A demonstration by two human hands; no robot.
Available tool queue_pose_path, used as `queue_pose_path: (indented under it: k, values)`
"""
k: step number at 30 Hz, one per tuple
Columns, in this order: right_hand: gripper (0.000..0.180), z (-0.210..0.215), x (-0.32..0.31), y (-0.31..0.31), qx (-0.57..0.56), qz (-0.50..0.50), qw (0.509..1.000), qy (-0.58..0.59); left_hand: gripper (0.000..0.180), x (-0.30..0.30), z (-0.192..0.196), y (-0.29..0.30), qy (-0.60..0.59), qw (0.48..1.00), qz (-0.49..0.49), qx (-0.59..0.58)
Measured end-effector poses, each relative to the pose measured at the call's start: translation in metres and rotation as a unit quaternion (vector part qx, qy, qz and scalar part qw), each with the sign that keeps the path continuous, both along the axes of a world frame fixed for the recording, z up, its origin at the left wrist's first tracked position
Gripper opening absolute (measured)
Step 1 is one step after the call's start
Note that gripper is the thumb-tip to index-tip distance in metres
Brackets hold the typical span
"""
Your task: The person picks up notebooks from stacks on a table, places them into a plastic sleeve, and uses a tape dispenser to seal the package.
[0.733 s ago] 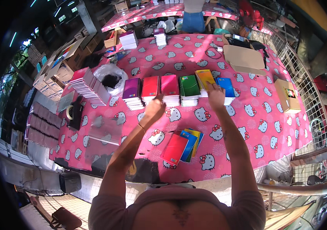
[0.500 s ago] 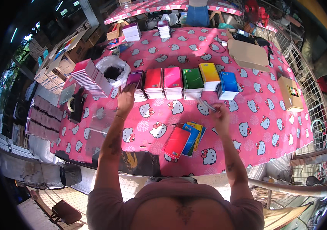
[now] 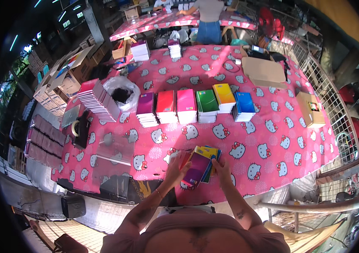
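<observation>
Near the table's front edge, a small fanned pile of spiral notebooks lies between my two hands. A purple notebook (image 3: 199, 168) is on top, tilted. A yellow notebook (image 3: 203, 151) shows behind it, with blue and yellow ones at the right and a red notebook (image 3: 183, 157) at the left. My left hand (image 3: 177, 170) grips the left side of the pile, its thumb at the purple cover. From the right, my right hand (image 3: 222, 172) closes on the other edge, fingers on the blue and yellow notebooks.
Beyond stand notebook stacks in a row: purple (image 3: 146, 114), red (image 3: 166, 102), pink (image 3: 186, 101), green (image 3: 207, 100), yellow (image 3: 224, 93) and blue (image 3: 244, 101). Left are a taller stack (image 3: 99, 101), a plastic bag (image 3: 132, 90) and a tape dispenser (image 3: 80, 131); right, a cardboard box (image 3: 310, 110).
My left hand has come from the purple stack to the pile. My right hand has brought its notebook down there. Purple and yellow notebooks now lie over the red and blue ones.
</observation>
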State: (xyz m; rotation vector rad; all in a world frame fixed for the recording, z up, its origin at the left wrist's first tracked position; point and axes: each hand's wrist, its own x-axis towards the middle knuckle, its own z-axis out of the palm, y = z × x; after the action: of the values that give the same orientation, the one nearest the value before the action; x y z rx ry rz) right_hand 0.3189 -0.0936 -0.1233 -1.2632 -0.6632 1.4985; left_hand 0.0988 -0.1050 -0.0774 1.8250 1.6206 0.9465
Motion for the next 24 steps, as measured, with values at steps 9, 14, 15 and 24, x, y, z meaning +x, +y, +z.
queue_pose_path:
  k: [9, 14, 15, 24]
  values:
    - [0.045, 0.04, -0.066, 0.016, -0.08, 0.138, 0.983, 0.094, 0.045, -0.067, -0.051, -0.017, -0.279, 0.945, -0.084, -0.152]
    - [0.04, 0.043, -0.107, 0.004, -0.229, 0.325, 0.879, 0.264, 0.075, -0.124, 0.033, -0.07, 0.149, 0.928, -0.259, 0.223]
    - [0.047, 0.033, -0.123, -0.006, -0.231, 0.308, 0.879, 0.282, 0.074, -0.138, 0.036, -0.067, 0.116, 0.913, -0.289, 0.263]
    - [0.108, 0.058, -0.229, -0.105, 0.33, 0.21, 0.92, -0.037, 0.084, -0.22, -0.041, -0.088, -0.29, 0.939, -0.182, -0.032]
